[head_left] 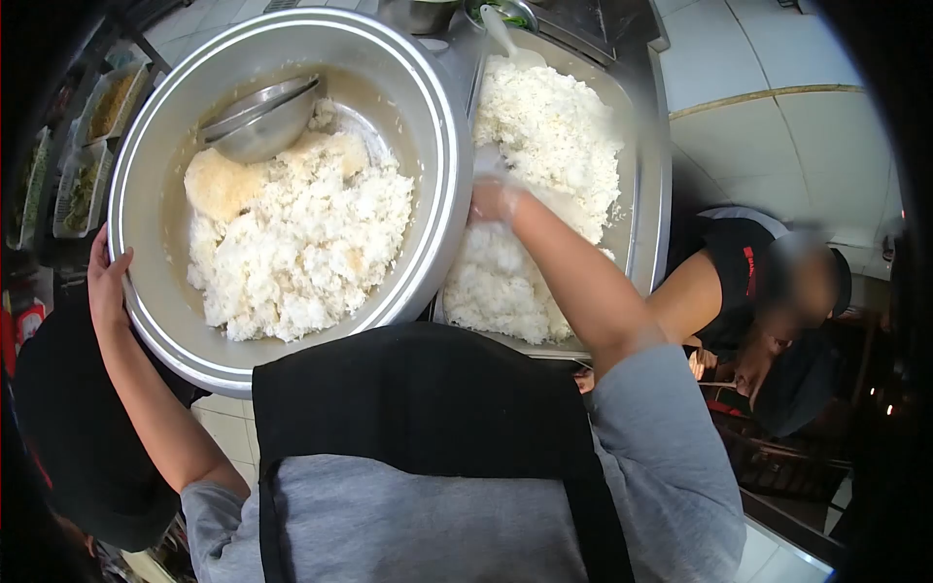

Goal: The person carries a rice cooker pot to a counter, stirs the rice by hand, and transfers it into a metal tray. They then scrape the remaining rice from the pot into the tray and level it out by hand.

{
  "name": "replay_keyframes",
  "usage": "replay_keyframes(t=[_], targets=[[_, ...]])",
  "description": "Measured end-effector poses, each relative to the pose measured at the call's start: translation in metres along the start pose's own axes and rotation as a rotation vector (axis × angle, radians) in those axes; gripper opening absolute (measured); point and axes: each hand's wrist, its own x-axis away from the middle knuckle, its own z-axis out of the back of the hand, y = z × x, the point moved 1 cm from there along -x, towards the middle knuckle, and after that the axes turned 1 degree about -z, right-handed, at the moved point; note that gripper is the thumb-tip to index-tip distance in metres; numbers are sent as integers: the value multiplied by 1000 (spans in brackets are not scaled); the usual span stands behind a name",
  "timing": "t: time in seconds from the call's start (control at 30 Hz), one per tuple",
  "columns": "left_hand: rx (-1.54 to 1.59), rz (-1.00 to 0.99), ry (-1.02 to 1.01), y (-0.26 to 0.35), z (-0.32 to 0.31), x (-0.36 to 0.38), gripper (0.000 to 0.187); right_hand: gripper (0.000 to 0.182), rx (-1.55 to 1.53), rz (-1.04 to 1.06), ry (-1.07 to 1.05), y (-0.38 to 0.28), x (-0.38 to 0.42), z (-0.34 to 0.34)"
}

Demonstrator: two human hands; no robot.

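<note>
A big round metal pot (pixel 146 321) is tilted toward me, half full of cooked white rice (pixel 301 243), with a small steel bowl (pixel 262 121) lying inside near its far wall. My left hand (pixel 105 282) grips the pot's rim on the left side. My right hand (pixel 494 199) rests on the rice (pixel 554 136) heaped in a rectangular metal tray (pixel 643 233) to the pot's right, fingers closed around a white paddle handle; the grip is blurred. A white rice paddle (pixel 501 34) lies at the tray's far end.
A person in a black shirt (pixel 739 282) stands low at the right beside the tray. Containers of food (pixel 92 146) line a shelf at the left. A pale tiled floor (pixel 768 126) lies beyond the tray. My black apron fills the foreground.
</note>
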Motion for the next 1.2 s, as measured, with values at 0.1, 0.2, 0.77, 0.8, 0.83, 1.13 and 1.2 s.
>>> replay_keyframes(t=[0.1, 0.2, 0.77, 0.8, 0.83, 1.13, 1.2], targets=[[58, -52, -64, -14, 7, -4, 55, 35, -303, -73, -23, -25, 55, 3], [123, 14, -80, -11, 4, -3, 55, 41, -528, -421, -80, -60, 106, 42], [169, -6, -66, -12, 8, -5, 55, 29, -981, -389, 266, 154, 142, 58], [161, -3, -62, -7, 6, -1, 55, 26, -839, -497, 266, 182, 132, 46], [150, 4, -57, -5, 4, 2, 55, 25, -703, -605, 252, 209, 123, 33], [99, -36, -47, -3, 6, 4, 57, 43, -415, -269, 93, 195, 89, -55], [100, -37, -51, -5, 5, 5, 58, 49, -716, -241, 127, 178, 86, -85]])
